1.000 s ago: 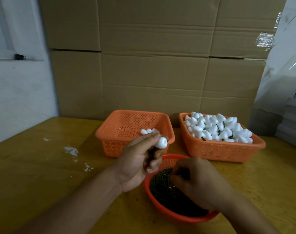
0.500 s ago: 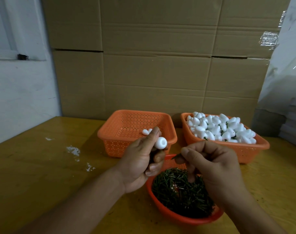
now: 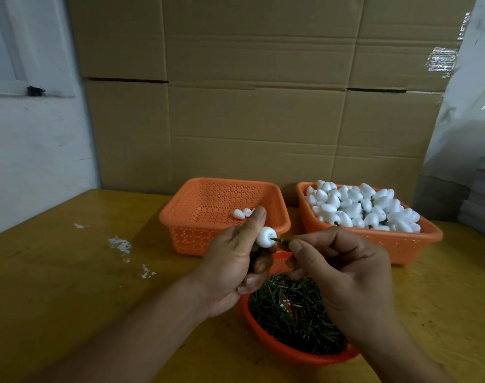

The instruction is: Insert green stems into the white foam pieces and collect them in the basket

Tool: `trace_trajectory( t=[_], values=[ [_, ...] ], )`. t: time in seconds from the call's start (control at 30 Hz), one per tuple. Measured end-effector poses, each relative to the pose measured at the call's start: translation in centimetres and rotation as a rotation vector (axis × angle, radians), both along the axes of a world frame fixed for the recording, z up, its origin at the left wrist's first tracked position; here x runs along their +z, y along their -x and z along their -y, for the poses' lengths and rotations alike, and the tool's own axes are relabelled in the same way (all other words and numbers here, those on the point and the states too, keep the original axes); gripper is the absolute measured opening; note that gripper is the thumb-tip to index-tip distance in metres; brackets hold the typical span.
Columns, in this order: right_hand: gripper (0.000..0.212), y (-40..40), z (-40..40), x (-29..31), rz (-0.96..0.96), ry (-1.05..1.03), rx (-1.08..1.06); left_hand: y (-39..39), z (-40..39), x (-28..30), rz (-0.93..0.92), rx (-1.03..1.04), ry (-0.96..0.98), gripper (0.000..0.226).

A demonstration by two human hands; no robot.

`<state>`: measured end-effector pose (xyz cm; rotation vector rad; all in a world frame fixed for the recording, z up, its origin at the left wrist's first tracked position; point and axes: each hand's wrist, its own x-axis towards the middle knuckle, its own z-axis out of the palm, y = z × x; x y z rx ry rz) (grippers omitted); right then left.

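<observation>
The left hand [image 3: 230, 269] is pinching a white foam piece [image 3: 266, 236], half hidden by its thumb, above the counter [image 3: 70, 272]. The right hand [image 3: 343, 272] is pinching a green stem [image 3: 280, 240] whose tip is touching the foam; its far end is hiding between fingertips. The bowl [image 3: 280, 346] of stems is partly covered.

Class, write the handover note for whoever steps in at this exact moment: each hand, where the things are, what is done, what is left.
Left hand: holds one white foam piece.
Right hand: pinches a green stem, its tip at the piece's hole.
Round bowl of stems sits under the hands.
Left basket holds only a few pieces; right basket is heaped with pieces, some showing green stems.
Done: stem picked and lined up.
Left: push it in, drop the piece in a basket, repeat.
</observation>
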<state>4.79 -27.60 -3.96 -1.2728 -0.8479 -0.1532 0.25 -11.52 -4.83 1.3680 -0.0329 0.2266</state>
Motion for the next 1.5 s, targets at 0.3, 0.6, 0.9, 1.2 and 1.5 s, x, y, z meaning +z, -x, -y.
trace_trajectory(
  t=[0.3, 0.6, 0.9, 1.2, 1.5],
  values=[
    [0.007, 0.0, -0.3, -0.9, 0.257, 0.081, -0.193, 0.0, 0.2, -0.1, 0.012, 0.007, -0.019, 0.054],
    [0.006, 0.0, -0.1, -1.4, 0.427, 0.173, -0.297, 0.1, 0.5, 0.2, 0.025, 0.060, -0.054, 0.074],
    [0.005, -0.2, -0.2, -1.5, 0.413, 0.267, -0.288, 0.1, 0.7, 0.0, 0.077, 0.111, -0.106, 0.048],
    [0.016, -0.6, -0.2, -1.7, 0.293, 0.299, -0.287, 0.0, 0.9, 0.0, 0.117, 0.114, -0.094, 0.032],
    [0.018, -0.7, -0.2, -1.5, 0.177, 0.245, -0.253, 0.0, 0.8, -0.1, 0.199, 0.074, -0.126, 0.029]
  ],
)
